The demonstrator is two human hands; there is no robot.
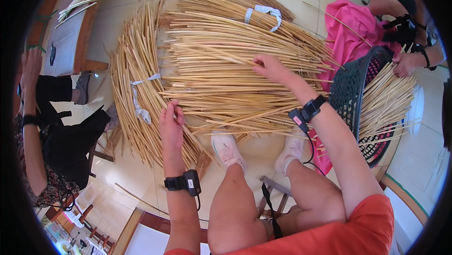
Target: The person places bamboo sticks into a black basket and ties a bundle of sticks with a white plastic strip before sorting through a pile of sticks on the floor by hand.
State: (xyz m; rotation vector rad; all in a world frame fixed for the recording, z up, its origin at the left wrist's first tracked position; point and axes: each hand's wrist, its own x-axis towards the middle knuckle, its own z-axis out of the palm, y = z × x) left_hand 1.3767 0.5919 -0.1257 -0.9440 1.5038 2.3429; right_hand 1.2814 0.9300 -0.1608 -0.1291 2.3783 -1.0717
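Observation:
My right hand [271, 68] pinches the end of a pale dry plant stalk [226, 57] over a wide spread of stalks [212, 81] on the floor. My left hand [171, 122], fingers curled, holds another thin stalk [197, 144] slanting down to the right. It is beside a second bundle [136, 57], which lies crosswise on the left. A white cloth strip [136, 101] rests on that bundle. Along the far side of the spread lies a bundle with another white cloth strip [273, 13] around it.
A dark plastic basket [342, 89] of stalks stands on the right, near a co-worker's hand [404, 64] and pink cloth [348, 21]. At left are a wooden bench [63, 48] bearing stalks and another person's hand [31, 66]. My shoes [227, 149] touch the near edge.

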